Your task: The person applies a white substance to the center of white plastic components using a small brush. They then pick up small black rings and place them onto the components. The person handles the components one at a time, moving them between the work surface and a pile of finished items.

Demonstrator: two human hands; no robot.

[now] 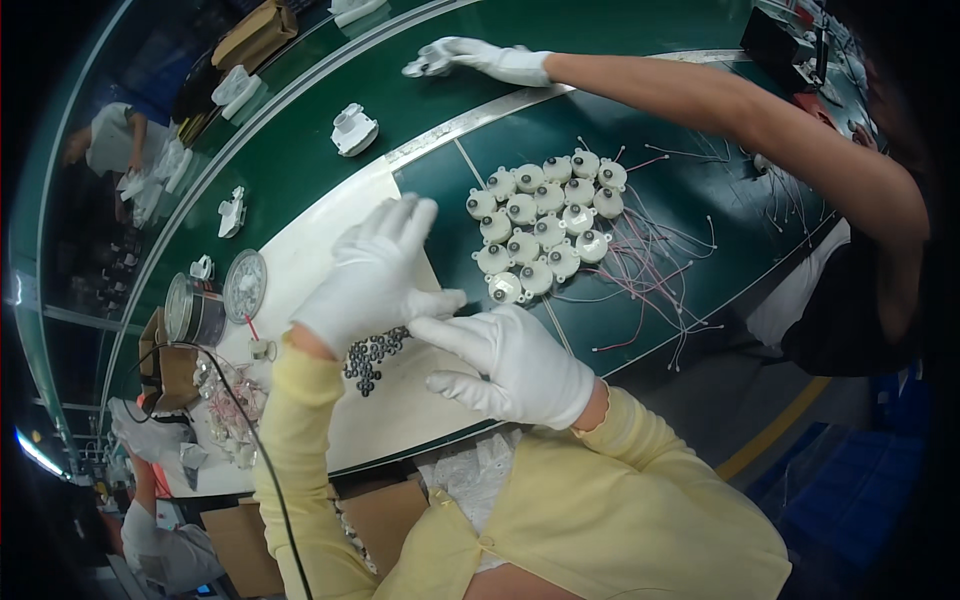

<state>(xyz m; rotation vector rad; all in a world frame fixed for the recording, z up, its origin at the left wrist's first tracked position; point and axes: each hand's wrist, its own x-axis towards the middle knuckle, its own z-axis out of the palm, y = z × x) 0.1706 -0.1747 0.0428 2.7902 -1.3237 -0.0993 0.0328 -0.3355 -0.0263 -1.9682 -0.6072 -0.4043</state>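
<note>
The left hand [372,268], fingers spread, hovers over the white tabletop [400,425] beside small black rings [368,355]. The right hand [520,365], fingers parted, is near white motors [549,230].

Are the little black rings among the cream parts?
No: the small black rings lie on the white tabletop, apart from the round cream plastic parts.

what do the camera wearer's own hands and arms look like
The left hand and right hand wear white gloves. Long pale-yellow sleeves end in gathered cuffs near the wrists. A thin black cable passes in front of the left sleeve.
</note>
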